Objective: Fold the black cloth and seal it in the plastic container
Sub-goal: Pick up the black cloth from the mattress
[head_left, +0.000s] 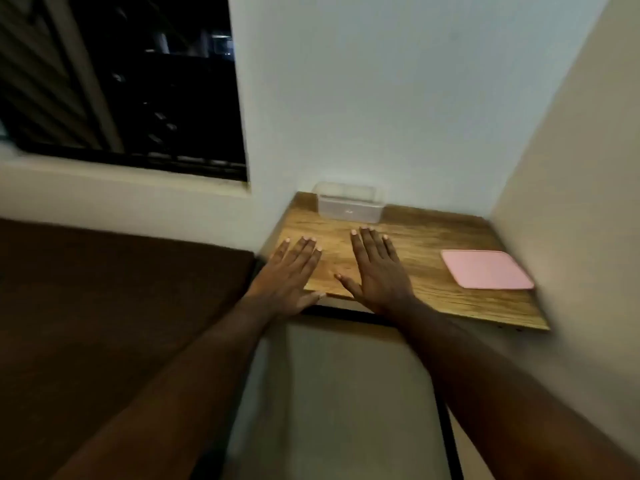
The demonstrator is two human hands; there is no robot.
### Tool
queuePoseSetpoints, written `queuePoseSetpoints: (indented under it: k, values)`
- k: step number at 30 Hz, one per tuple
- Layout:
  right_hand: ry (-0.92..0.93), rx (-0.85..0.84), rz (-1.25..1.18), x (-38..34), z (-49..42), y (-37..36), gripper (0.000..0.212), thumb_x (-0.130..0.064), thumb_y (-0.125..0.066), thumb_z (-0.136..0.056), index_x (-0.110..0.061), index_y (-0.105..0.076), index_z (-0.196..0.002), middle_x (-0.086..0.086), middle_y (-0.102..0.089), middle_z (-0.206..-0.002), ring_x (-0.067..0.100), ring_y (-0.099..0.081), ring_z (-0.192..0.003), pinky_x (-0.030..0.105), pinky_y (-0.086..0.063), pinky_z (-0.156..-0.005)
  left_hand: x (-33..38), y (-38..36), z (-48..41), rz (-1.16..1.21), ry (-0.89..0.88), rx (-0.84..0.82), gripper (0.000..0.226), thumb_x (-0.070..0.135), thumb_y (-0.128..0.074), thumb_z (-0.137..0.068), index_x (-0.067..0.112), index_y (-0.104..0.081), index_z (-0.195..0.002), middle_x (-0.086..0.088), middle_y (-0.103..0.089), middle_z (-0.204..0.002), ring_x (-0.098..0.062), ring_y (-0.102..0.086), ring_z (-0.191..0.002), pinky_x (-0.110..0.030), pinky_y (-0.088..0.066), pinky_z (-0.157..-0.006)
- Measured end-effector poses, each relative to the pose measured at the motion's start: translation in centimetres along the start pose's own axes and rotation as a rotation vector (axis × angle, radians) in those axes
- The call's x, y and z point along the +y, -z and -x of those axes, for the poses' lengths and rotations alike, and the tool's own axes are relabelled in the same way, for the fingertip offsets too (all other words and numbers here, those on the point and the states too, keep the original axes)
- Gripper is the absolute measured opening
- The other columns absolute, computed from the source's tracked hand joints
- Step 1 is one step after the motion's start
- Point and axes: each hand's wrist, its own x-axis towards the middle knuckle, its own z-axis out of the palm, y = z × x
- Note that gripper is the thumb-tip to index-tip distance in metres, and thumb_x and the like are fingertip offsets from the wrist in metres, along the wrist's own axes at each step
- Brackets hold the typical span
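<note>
Small wooden desk [433,244] with a brown grain top and a black metal frame, set into a corner between two pale walls.

Clear plastic container [349,206], rectangular, no lid on it, stands at the far edge of the desk near the far left corner, against the wall. Its contents cannot be made out through the blur.

Flat pink rectangular lid [486,269] with rounded corners lies on the desk near the right edge, well apart from the container.

Left hand [289,277] is flat, palm down, at the near left corner of the desk; fingers [304,252] extended together, grasping nothing. Right hand [377,268] is flat, palm down, just beside it toward the middle of the near edge; fingers extended, thumb spread, likewise empty.

The black cloth is not seen on the desk. A dark brown surface [104,289] lies left of the desk, beneath a dark window [138,81].
</note>
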Motion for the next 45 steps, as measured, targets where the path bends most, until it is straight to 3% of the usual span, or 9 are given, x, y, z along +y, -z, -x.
queuePoseSetpoints:
  k: [6,10,15,18,25,31,38,45]
  values:
    - [0.203,-0.075,-0.057,-9.2,0.5,-1.3,0.087,-0.069,-0.017,-0.093,-0.011,-0.001,-0.156,0.014,-0.004,-0.164,0.027,0.0,-0.152,0.044,0.002,-0.122,-2.3,0.1,10.7,-0.057,0.243,-0.057,0.085,0.065,-0.03,-0.09,0.002,-0.027,-0.148,-0.019,-0.03,-0.154,-0.03,-0.022,-0.146,-0.051,-0.017,-0.118]
    - [0.355,-0.049,-0.112,-15.7,-0.2,-0.2,0.086,-0.069,-0.017,-0.094,-0.012,-0.003,-0.156,0.014,-0.007,-0.164,0.027,-0.002,-0.152,0.043,0.002,-0.122,-4.3,2.4,17.5,-0.092,0.438,-0.136,0.086,0.066,-0.027,-0.091,0.003,-0.021,-0.15,-0.019,-0.022,-0.157,-0.029,-0.014,-0.148,-0.05,-0.009,-0.12]
    - [0.509,0.001,-0.208,-21.8,1.3,1.6,0.085,-0.068,-0.017,-0.094,-0.011,-0.006,-0.156,0.015,-0.01,-0.164,0.027,-0.005,-0.152,0.046,-0.005,-0.123,-4.9,5.6,24.5,-0.175,0.656,-0.095,0.085,0.065,-0.029,-0.09,0.003,-0.027,-0.148,-0.02,-0.028,-0.155,-0.029,-0.019,-0.147,-0.051,-0.013,-0.119]
    - [0.576,0.0,-0.249,-24.2,2.7,2.2,0.084,-0.067,-0.018,-0.095,-0.011,-0.003,-0.156,0.015,-0.006,-0.164,0.027,-0.002,-0.152,0.046,-0.003,-0.123,-3.6,7.3,27.1,-0.2,0.713,-0.138,0.087,0.067,-0.029,-0.09,0.006,-0.016,-0.151,-0.017,-0.017,-0.159,-0.027,-0.009,-0.149,-0.049,-0.008,-0.12]
    - [0.748,-0.059,-0.292,-29.0,8.4,2.6,0.083,-0.065,-0.02,-0.096,-0.011,-0.002,-0.156,0.016,-0.007,-0.164,0.027,-0.003,-0.152,0.045,-0.001,-0.122,2.8,8.1,36.0,-0.184,0.888,-0.197,0.088,0.069,-0.024,-0.089,0.006,-0.016,-0.151,-0.016,-0.017,-0.16,-0.026,-0.01,-0.149,-0.049,-0.009,-0.12]
    - [0.913,-0.123,-0.292,-36.4,14.4,3.1,0.084,-0.064,-0.024,-0.096,-0.01,-0.001,-0.156,0.016,-0.004,-0.164,0.027,-0.001,-0.152,0.045,-0.004,-0.122,8.4,8.8,45.5,-0.179,1.055,-0.213,0.087,0.068,-0.025,-0.09,0.003,-0.032,-0.146,-0.019,-0.033,-0.153,-0.03,-0.026,-0.145,-0.053,-0.022,-0.117]
    - [1.095,-0.171,-0.401,-47.4,26.3,6.2,0.084,-0.063,-0.026,-0.096,-0.009,-0.003,-0.156,0.016,-0.005,-0.164,0.027,0.0,-0.152,0.045,-0.004,-0.122,15.2,12.0,59.7,-0.165,1.234,-0.237,0.089,0.07,-0.02,-0.089,0.003,-0.029,-0.147,-0.019,-0.03,-0.154,-0.029,-0.023,-0.146,-0.052,-0.019,-0.118]
    - [1.264,-0.276,-0.411,-57.3,41.7,7.6,0.081,-0.067,-0.013,-0.095,-0.014,0.009,-0.152,0.014,0.005,-0.164,0.025,0.008,-0.151,0.044,0.002,-0.122,24.1,14.9,76.9,-0.184,1.417,-0.254,0.087,0.068,-0.03,-0.088,0.002,-0.035,-0.145,-0.019,-0.038,-0.15,-0.031,-0.03,-0.143,-0.053,-0.02,-0.116]
